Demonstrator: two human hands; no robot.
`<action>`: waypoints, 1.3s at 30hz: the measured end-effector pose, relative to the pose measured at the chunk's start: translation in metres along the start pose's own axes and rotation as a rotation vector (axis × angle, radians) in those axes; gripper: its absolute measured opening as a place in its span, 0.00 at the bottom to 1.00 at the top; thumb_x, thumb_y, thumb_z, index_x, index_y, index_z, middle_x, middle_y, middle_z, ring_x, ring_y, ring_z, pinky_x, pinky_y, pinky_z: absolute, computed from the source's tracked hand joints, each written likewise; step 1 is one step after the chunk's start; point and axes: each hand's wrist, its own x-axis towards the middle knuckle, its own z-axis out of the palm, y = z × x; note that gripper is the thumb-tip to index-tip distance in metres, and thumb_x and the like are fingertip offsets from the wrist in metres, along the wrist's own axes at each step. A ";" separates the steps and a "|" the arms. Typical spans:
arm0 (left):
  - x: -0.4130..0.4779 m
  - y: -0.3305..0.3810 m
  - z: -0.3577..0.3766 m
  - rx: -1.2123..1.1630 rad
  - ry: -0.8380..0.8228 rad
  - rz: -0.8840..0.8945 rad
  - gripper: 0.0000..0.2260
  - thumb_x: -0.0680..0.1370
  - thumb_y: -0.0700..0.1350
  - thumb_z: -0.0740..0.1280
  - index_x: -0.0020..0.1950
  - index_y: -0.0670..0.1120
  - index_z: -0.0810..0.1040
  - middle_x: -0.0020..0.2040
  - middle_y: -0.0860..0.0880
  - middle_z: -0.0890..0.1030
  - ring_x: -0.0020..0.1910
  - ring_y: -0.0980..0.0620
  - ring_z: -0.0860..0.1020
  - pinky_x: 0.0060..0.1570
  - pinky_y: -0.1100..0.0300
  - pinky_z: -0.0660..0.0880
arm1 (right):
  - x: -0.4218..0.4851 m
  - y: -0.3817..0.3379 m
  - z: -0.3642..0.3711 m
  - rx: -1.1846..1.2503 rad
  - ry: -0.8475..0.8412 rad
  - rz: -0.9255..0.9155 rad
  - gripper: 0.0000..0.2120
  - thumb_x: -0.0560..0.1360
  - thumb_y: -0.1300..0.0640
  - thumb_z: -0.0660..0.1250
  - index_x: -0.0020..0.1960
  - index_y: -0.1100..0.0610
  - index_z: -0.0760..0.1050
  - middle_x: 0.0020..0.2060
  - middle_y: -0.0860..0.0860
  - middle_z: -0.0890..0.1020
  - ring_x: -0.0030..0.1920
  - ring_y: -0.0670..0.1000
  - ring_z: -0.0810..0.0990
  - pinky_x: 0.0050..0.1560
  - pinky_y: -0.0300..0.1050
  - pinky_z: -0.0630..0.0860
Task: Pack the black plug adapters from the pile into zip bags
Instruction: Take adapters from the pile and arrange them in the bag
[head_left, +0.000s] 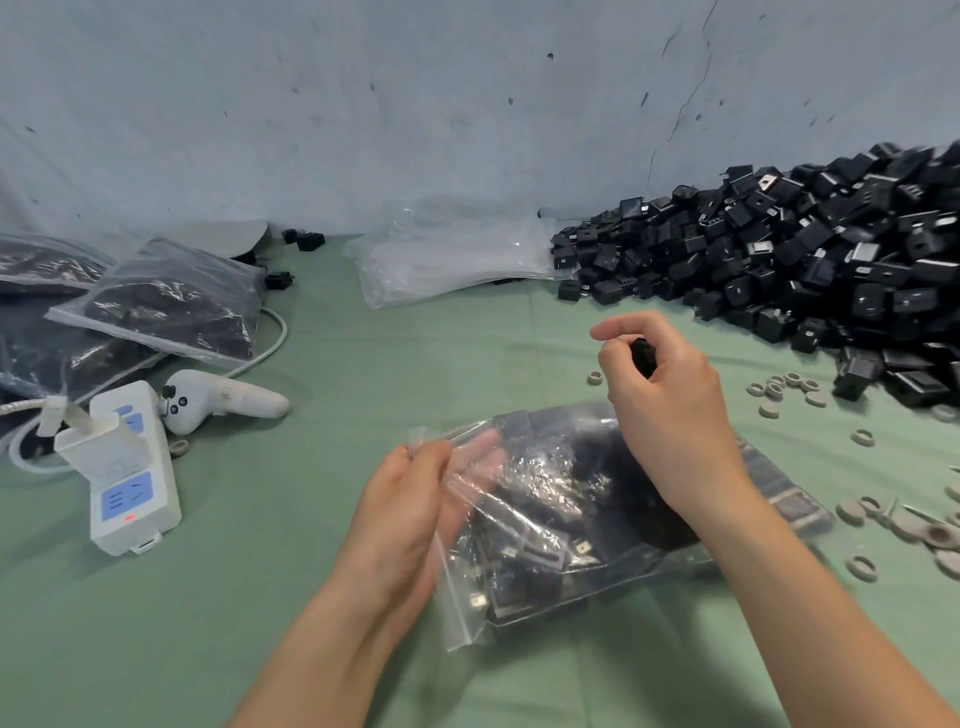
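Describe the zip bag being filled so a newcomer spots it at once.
From the black adapter pile at right, come nearer across the green table. The zip bag lies below the right hand, its mouth pinched by the left hand. It alone among the bags is held.

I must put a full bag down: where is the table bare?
Bare: between the power strip and the left hand, and mid-table before the empty bags. Crowded: packed bags at left, pile and grey rings at right.

black adapters (810, 260), green tablecloth (260, 597), white power strip (122, 467)
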 end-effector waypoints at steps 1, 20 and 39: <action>0.001 0.001 -0.001 -0.034 -0.024 -0.021 0.06 0.84 0.36 0.55 0.59 0.36 0.65 0.54 0.36 0.84 0.55 0.41 0.83 0.49 0.56 0.82 | 0.000 0.000 0.000 -0.020 -0.007 -0.003 0.08 0.80 0.55 0.61 0.51 0.44 0.77 0.29 0.44 0.75 0.25 0.43 0.66 0.28 0.37 0.63; 0.010 0.012 0.017 -0.059 -0.265 -0.206 0.15 0.82 0.35 0.51 0.47 0.31 0.75 0.55 0.29 0.81 0.56 0.36 0.82 0.53 0.47 0.81 | -0.008 0.003 0.014 -0.918 -0.284 -0.364 0.08 0.82 0.50 0.60 0.54 0.41 0.77 0.50 0.45 0.72 0.49 0.51 0.75 0.37 0.47 0.76; 0.018 0.008 0.024 0.177 -0.203 -0.242 0.10 0.83 0.48 0.61 0.57 0.41 0.71 0.55 0.45 0.68 0.29 0.52 0.74 0.29 0.61 0.75 | -0.006 0.007 0.012 -0.881 -0.372 -0.427 0.11 0.82 0.52 0.60 0.57 0.38 0.77 0.52 0.43 0.73 0.50 0.50 0.77 0.35 0.46 0.73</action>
